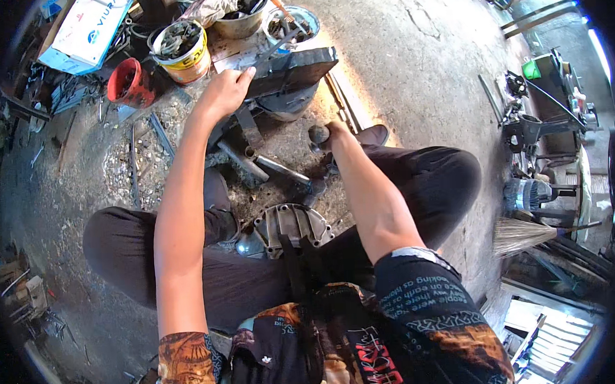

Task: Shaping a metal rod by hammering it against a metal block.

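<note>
My left hand point(227, 90) is closed beside the left end of a dark, heavy metal block point(292, 72), thumb along the top. Its curled fingers hide whatever they hold. A thin dark strip point(278, 46) slants up past the thumb toward a bucket; whether it is in my grip is unclear. Lower and to the right, my right hand point(337, 130) is closed round a tool with a dark rounded end point(318, 134); the rest of it is hidden. A dark rounded base point(291, 103) sits under the block, with metal pipes point(279, 168) nearer me.
A ribbed metal cover point(292, 223) lies between my legs. Beyond the block stand a white-and-yellow bucket point(181, 52), a red bucket point(130, 83), and a white bucket point(291, 26) of scrap. A blue-and-white box point(86, 31) is far left. At right lie a broom point(525, 236) and machine parts.
</note>
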Tool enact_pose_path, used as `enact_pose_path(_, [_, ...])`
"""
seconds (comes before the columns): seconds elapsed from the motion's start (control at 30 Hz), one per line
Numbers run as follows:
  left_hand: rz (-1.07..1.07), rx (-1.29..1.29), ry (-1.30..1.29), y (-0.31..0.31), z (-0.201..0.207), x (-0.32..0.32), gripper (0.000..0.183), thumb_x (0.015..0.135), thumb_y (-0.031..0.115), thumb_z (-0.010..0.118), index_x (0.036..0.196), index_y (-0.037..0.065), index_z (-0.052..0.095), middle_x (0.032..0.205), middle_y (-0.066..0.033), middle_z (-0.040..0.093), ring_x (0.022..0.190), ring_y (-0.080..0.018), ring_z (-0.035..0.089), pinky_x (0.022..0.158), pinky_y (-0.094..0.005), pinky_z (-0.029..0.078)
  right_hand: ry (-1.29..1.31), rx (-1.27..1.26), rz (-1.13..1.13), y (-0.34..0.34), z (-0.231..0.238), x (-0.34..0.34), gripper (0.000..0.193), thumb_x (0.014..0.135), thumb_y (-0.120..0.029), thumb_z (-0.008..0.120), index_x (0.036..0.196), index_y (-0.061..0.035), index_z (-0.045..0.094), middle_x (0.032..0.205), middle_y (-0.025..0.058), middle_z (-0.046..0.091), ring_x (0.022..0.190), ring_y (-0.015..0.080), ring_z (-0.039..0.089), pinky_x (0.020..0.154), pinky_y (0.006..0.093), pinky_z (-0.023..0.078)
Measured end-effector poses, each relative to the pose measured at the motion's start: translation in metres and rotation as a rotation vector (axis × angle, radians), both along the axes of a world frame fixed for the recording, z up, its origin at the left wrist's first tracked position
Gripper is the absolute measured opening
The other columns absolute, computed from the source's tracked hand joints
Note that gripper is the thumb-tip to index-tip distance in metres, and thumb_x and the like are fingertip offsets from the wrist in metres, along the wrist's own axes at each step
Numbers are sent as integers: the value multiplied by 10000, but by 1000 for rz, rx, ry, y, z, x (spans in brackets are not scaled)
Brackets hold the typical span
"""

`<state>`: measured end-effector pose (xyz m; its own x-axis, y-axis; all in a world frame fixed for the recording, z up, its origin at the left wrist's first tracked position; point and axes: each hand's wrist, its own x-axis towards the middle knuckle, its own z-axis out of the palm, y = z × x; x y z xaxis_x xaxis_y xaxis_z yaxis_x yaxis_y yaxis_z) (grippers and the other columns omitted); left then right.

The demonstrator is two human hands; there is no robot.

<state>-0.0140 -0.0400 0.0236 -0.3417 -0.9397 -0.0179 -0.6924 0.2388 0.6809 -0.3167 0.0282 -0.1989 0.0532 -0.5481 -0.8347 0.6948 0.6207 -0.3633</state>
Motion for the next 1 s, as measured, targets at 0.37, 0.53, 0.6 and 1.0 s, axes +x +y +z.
enact_pose_path(0.37, [31,111,35,1,-11,15,579,1021,461,477,662,7,481,583,-18,418,597,-122,390,564,-356,358,57,267,-330,-18,-75,92,289,952,-184,467,1194,-59,562,1132,181,609,875,306,665,677,473,593])
enact_pose_path(0.53, [38,116,45,6,-9,15,581,1011,468,477,720,-30,549,605,-116,491,582,-194,458,585,-388,391,74,55,17,2,-32,100,261,934,-225,523,1100,-32,583,856,137,650,700,291,658,625,407,585])
enact_pose_path(0.6, [30,111,56,7,-9,14,580,1021,469,472,679,2,512,591,-23,433,603,-119,408,574,-351,365,468,93,193,0,-14,104,319,925,-268,525,1055,-5,648,960,175,691,794,322,686,676,425,569])
enact_pose_path(1.0, [-105,328,776,23,40,-10,251,1041,296,490,902,97,551,677,81,366,566,-19,321,479,-193,238,902,-556,573,-36,255,76,564,987,-501,449,1137,-4,669,1062,147,691,959,239,639,870,361,471])
